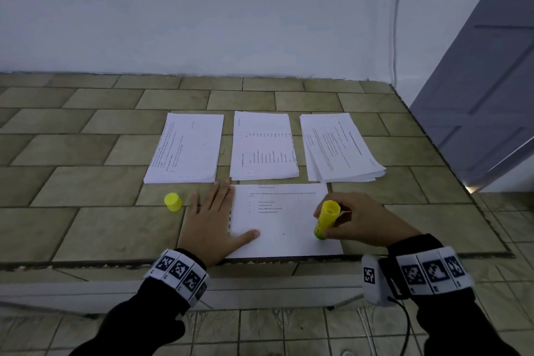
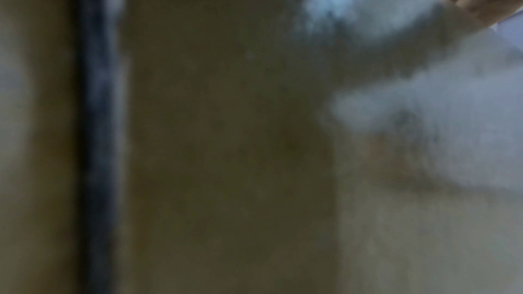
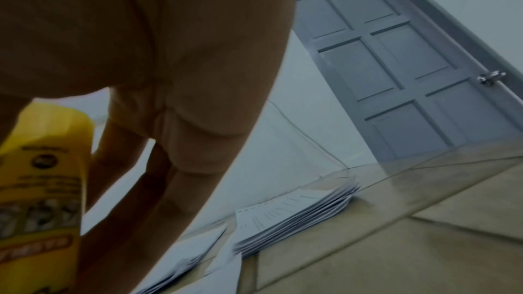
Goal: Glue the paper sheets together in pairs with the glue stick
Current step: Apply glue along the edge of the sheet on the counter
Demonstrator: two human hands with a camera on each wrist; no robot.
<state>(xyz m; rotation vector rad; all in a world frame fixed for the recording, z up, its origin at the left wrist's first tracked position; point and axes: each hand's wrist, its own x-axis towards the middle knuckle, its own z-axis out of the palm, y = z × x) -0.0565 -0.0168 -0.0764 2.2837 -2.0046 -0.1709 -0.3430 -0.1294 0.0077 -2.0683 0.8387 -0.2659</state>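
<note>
Right hand, fingers curled round glue stick, tube tilted, tip down at near right part of single sheet. Likely mid-stroke, laying glue along that side; contact of tip with paper not certain from head view. Right wrist view: same yellow tube close against the palm, label legible only in part.

Left hand flat, fingers straight and spread, half on left edge of single sheet, thumb lying across its near left corner. Probably pinning paper so the stroke does not drag it. Left wrist view blurred; nothing useful beyond a glimpse of the other hand.

Yellow cap standing left of single sheet, just beyond the left fingers, out of the glue path.

Beyond single sheet, three piles in a row: left stack, middle stack, right stack, the last fanned and untidy. Which holds finished pairs, cannot tell.

All on tiled counter, single sheet at its near edge. Grey door to the right of single sheet.
</note>
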